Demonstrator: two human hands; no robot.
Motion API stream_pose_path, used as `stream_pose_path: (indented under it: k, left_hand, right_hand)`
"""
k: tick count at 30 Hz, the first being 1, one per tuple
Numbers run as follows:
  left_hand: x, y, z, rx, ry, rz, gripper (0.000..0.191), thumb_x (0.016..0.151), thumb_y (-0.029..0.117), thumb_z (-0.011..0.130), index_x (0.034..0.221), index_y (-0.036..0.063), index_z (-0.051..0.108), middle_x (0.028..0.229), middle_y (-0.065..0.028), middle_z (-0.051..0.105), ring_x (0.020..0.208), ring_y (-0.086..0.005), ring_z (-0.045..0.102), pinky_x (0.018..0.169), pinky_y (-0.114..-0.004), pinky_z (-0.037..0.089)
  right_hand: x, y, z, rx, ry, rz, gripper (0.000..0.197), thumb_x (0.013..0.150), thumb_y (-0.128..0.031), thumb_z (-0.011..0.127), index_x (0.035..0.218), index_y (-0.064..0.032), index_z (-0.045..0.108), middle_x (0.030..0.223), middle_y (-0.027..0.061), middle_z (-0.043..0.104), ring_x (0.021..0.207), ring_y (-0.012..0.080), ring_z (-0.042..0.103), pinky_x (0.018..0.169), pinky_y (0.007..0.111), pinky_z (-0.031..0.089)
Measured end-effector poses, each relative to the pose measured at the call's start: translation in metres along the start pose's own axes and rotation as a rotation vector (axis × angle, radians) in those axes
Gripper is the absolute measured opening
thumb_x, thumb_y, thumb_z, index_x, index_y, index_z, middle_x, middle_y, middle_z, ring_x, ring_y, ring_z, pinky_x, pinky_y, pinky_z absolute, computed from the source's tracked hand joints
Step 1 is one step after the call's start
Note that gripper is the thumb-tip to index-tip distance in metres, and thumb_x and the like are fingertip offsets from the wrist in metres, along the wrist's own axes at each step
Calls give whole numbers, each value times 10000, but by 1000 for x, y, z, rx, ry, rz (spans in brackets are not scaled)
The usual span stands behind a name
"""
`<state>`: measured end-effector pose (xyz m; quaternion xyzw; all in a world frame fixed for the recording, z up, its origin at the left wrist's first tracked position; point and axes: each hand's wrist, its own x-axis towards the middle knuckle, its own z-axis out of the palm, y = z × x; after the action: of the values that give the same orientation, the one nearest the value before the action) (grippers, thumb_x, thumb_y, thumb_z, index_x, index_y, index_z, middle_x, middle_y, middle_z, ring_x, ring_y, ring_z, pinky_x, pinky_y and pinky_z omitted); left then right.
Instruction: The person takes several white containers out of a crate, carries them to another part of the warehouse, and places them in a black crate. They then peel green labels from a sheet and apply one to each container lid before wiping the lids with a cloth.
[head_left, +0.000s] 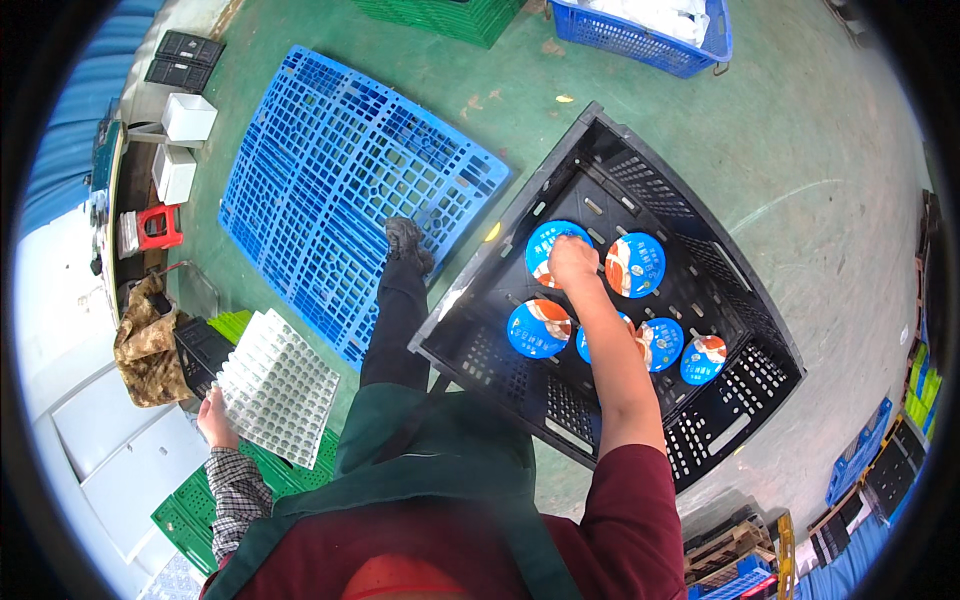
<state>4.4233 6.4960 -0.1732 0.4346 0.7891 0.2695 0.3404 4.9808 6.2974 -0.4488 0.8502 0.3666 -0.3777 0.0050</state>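
Note:
My left hand (216, 420), at the lower left, holds sheets of small round stickers (281, 390) by their edge. My right hand (574, 261) reaches into a black plastic crate (517, 217) and rests on a round blue lid (541, 251); its fingertips are hidden beneath the hand. Beside it lies another round blue-and-orange lid (635, 265). Nearer to me in the crate are several more, among them one at the left (538, 328) and one at the right (703, 360). My forearm partly covers one of them. The lids bear writing.
A blue plastic pallet (330, 172) lies on the green floor, with my shoe at its edge. Blue basket (660, 45) with white bags and green crates (457, 19) stand at the top. A red stool (159, 227) and white boxes (189, 118) are left; green crates (187, 510) lower left.

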Motion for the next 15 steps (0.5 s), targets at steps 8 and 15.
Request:
stream_pose_path:
  k: [8, 15]
  left_hand:
    - [7, -3, -3, -8, -10, 21, 232, 838, 192, 587, 929, -21, 582, 862, -30, 605, 757, -111, 554, 691, -232, 436]
    - [-1, 9, 17, -35, -60, 47, 234, 842, 197, 580, 928, -20, 580, 877, -46, 609, 762, -123, 563, 685, -236, 439]
  right_hand:
    - [23, -9, -18, -166, -135, 58, 233, 790, -164, 498, 946, -93, 656, 1029, 100, 622, 965, 237, 597, 779, 335, 482]
    - [36, 24, 4, 59, -57, 238, 269, 798, -226, 468, 915, -69, 653, 1025, 139, 614, 979, 275, 583, 828, 354, 458]
